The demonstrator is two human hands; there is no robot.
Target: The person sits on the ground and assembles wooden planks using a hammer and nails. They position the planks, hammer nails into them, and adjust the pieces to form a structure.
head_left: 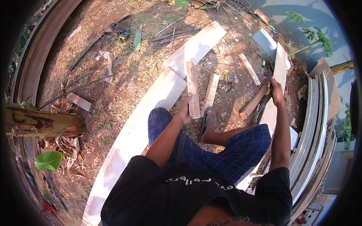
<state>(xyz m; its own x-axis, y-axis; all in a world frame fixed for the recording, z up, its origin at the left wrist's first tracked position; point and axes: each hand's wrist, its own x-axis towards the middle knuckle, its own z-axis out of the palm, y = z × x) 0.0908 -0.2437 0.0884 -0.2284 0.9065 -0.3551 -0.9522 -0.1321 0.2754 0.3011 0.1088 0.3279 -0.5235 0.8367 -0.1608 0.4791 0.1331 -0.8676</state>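
Short wooden plank (193,90): held near its lower end by the left hand (185,111), fingers wrapped around the edge, plank pointing away from the body above a long pale board (151,109) on the ground. Left arm bent, elbow over the knee. Right hand (277,92): arm extended, fist closed on the upper end of a brown wood piece (253,102) that slants down-left toward the ground; a dark tool (261,107) lies just beside it, and whether the hand also grips it cannot be told. Sandalled foot (208,118) planted between the two hands. Loose offcut (211,90) just right of the plank. Stacked pale boards (315,128) at right. No packages, labels or signs visible.
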